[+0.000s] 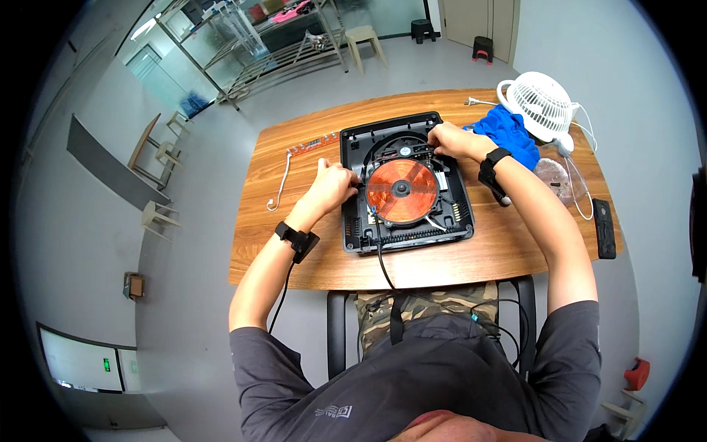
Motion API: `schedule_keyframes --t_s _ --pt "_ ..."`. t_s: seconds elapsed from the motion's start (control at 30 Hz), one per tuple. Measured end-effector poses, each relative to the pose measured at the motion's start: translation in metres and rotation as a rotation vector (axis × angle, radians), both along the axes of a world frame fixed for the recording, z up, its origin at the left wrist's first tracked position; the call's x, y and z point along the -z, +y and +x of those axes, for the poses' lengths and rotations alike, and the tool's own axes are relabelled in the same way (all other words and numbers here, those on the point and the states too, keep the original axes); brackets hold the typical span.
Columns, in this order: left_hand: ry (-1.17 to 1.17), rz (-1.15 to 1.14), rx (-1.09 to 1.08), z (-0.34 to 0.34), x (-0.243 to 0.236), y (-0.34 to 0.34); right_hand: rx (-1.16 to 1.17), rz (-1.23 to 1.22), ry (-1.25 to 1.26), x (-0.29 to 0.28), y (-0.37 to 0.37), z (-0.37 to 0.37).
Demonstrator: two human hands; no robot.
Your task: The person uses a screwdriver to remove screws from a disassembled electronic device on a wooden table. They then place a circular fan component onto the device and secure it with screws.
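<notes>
An opened induction cooker base (350, 228), a black plastic housing, lies on the table in front of me. Inside it sits a round copper coil (398, 193) with a dark centre. A black cable (382, 258) runs from the housing toward my lap. My left hand (333, 183) reaches over the housing's left edge, its fingers closed beside the coil's left rim. At the upper right of the coil, my right hand (451, 140) has its fingers bent down by the dark parts behind the coil. Whatever is between the fingertips of either hand is hidden.
An orange circuit strip (313, 144) with a white lead lies left of the housing. To the right are a blue cloth (509, 136), a white fan (540, 103), a clear round piece (557, 179) and a black slab (604, 230). Wooden table (294, 258) beneath.
</notes>
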State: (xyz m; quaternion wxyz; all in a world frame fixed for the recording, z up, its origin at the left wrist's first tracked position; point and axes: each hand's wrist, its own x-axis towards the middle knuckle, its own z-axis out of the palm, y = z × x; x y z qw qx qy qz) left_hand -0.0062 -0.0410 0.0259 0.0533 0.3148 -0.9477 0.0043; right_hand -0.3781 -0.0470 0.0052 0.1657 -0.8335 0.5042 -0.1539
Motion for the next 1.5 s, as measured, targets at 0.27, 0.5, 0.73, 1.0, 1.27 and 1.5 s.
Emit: schedule_keyframes --t_s 0.27,0.5,0.73,1.0,1.27,1.5 --pt "0.242 0.366 -0.378 -0.015 -0.001 0.005 0.022 0.002 0.043 -0.001 0.0 0.002" --pt "0.31 0.429 -0.527 -0.01 0.013 0.002 0.004 -0.008 0.026 -0.001 0.0 0.002" --pt "0.154 0.233 -0.474 -0.017 0.019 0.009 0.005 -0.006 0.017 0.002 0.0 -0.001" --pt "0.143 0.16 -0.421 -0.018 0.021 0.016 0.003 0.0 0.038 -0.004 0.003 0.005" --pt "0.115 0.145 -0.381 -0.02 0.021 0.014 0.017 0.011 0.025 -0.002 0.001 0.002" --pt "-0.005 0.201 -0.358 -0.02 0.016 0.008 0.02 0.008 0.08 -0.005 0.005 0.004"
